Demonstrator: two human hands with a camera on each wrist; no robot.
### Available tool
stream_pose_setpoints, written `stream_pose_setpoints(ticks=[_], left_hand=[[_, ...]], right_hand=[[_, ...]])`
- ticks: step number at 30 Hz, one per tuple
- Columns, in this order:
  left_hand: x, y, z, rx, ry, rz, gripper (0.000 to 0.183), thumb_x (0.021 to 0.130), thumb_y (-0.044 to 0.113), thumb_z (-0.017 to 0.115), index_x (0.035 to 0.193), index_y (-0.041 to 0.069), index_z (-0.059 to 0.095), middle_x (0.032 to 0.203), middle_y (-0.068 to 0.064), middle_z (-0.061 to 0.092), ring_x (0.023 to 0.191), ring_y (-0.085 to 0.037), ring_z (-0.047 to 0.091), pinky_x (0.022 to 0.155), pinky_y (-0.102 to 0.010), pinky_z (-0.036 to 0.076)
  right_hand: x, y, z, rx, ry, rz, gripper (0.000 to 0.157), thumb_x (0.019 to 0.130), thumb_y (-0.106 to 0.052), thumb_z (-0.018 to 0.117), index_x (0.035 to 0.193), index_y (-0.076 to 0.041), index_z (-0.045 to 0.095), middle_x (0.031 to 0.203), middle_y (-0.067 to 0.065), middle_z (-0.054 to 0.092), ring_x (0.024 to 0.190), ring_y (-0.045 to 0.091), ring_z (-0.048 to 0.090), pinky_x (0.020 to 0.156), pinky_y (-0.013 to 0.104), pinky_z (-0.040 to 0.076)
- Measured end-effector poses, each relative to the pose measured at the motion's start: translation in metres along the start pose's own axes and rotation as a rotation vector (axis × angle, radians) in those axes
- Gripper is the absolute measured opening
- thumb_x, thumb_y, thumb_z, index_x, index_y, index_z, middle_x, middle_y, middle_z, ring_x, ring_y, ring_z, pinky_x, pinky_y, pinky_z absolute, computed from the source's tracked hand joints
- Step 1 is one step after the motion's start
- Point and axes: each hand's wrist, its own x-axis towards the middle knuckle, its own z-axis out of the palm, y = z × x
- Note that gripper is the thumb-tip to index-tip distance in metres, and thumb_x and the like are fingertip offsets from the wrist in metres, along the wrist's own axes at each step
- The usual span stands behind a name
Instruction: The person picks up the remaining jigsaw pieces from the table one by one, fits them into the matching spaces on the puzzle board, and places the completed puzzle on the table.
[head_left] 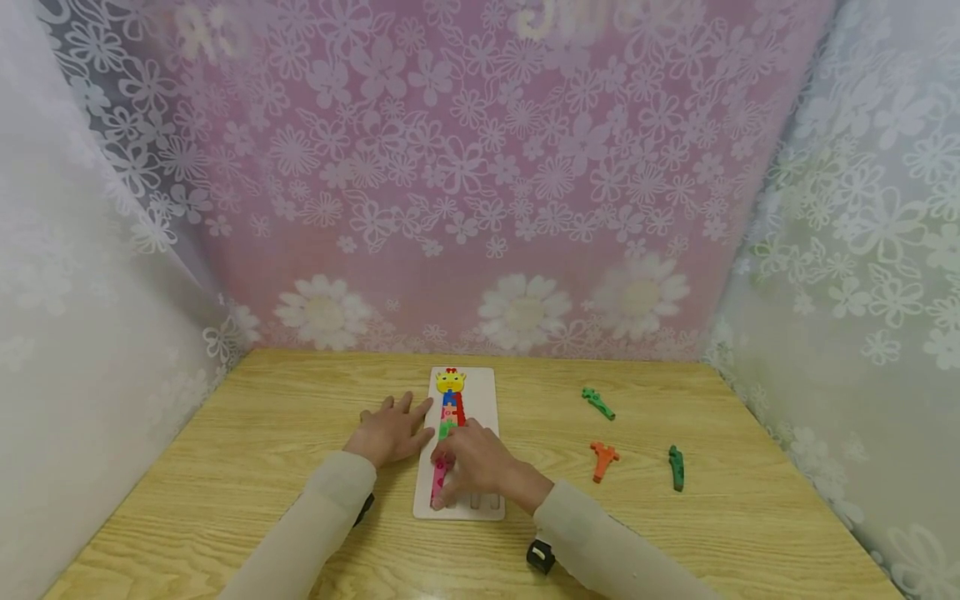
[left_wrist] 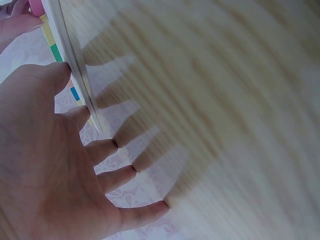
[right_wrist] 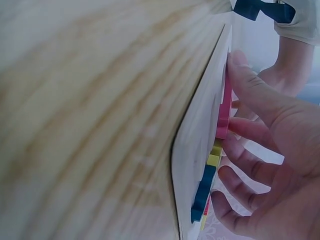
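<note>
Giraffe puzzle board lies flat on the wooden table, between the person's hands and partly under the right one. From where I stand, the left hand is spread wide, palm down, thumb against the board's edge beside it, seemingly to stop any sliding. The right hand pinches the pink piece lengthwise, thumb at one end and fingertips at the other, a span that I'd judge good for keeping it straight. Beyond those fingers sits the yellow head. Well to the right hand's right lie the orange piece, light green piece and dark green piece, probably spaced apart for easy picking.
</note>
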Motion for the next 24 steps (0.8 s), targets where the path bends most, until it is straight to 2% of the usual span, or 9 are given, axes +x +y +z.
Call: stream_pose_setpoints(ticks=[8, 15, 18, 24], left_hand=[[0.0, 0.0, 0.0, 0.001, 0.001, -0.001, 0.065, 0.106, 0.055, 0.045, 0.163, 0.026, 0.033, 0.169, -0.016, 0.032, 0.151, -0.05, 0.036, 0.11, -0.08, 0.034], [0.001, -0.001, 0.003, 0.008, -0.008, 0.008, 0.065, 0.107, 0.056, 0.042, 0.164, 0.027, 0.031, 0.17, -0.015, 0.03, 0.151, -0.049, 0.035, 0.11, -0.079, 0.034], [0.001, -0.001, 0.002, 0.016, -0.008, 0.006, 0.065, 0.107, 0.056, 0.041, 0.164, 0.028, 0.03, 0.17, -0.015, 0.029, 0.152, -0.049, 0.034, 0.11, -0.079, 0.034], [-0.001, 0.0, -0.001, 0.013, -0.006, -0.005, 0.065, 0.107, 0.056, 0.041, 0.164, 0.027, 0.03, 0.17, -0.014, 0.029, 0.152, -0.048, 0.034, 0.111, -0.077, 0.034]], right_hand=[[-0.001, 0.002, -0.003, 0.008, 0.0, -0.026, 0.056, 0.07, -0.057, 0.09, 0.113, -0.021, 0.081, 0.094, -0.01, 0.076, 0.09, 0.007, 0.048, 0.078, 0.023, 0.04], [-0.007, 0.009, -0.013, 0.029, 0.023, -0.078, 0.055, 0.075, -0.049, 0.089, 0.117, -0.015, 0.08, 0.113, -0.003, 0.079, 0.092, 0.011, 0.054, 0.08, 0.023, 0.043], [-0.011, 0.016, -0.019, 0.055, 0.032, -0.085, 0.05, 0.079, -0.044, 0.088, 0.119, -0.014, 0.078, 0.118, 0.001, 0.077, 0.095, 0.015, 0.055, 0.082, 0.028, 0.045], [-0.016, 0.035, -0.03, 0.142, 0.042, -0.086, 0.044, 0.084, -0.033, 0.087, 0.121, -0.012, 0.077, 0.117, 0.007, 0.073, 0.105, 0.025, 0.058, 0.091, 0.04, 0.048]])
